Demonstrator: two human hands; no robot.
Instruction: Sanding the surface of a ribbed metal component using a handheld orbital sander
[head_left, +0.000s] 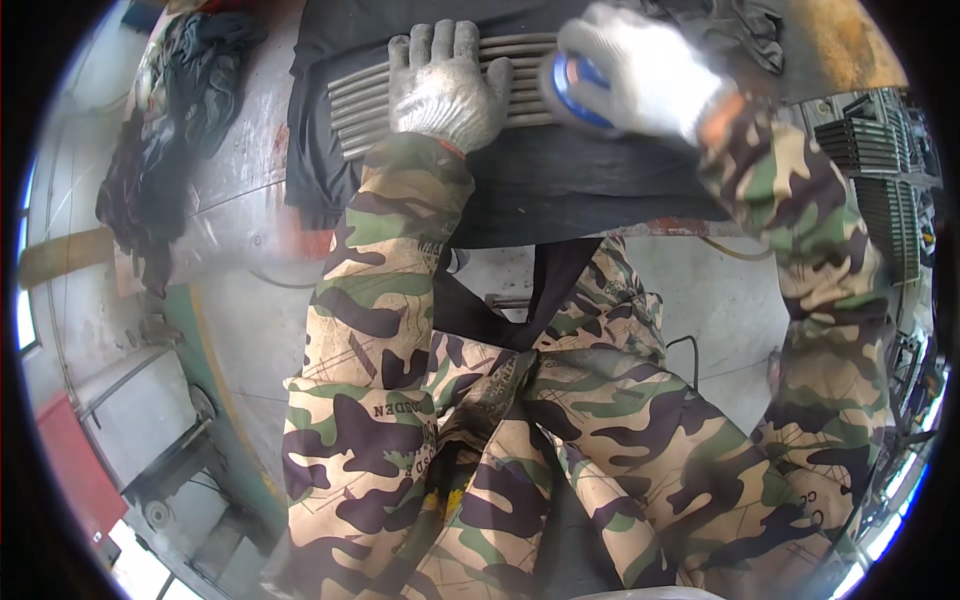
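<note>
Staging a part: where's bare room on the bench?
Bare tabletop between dark rags and black cloth; also the cloth's near strip, between rods and its front edge. Crowded: around the rods, with left hand, right hand and blue object there.

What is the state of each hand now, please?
Left hand: open, palm down on the grey rods.
Right hand: closed on a blue round object, blurred.

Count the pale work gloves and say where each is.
2: one glove on the left hand, resting on the grey rods; the other glove on the right hand, which holds a blue, rounded object.
</note>
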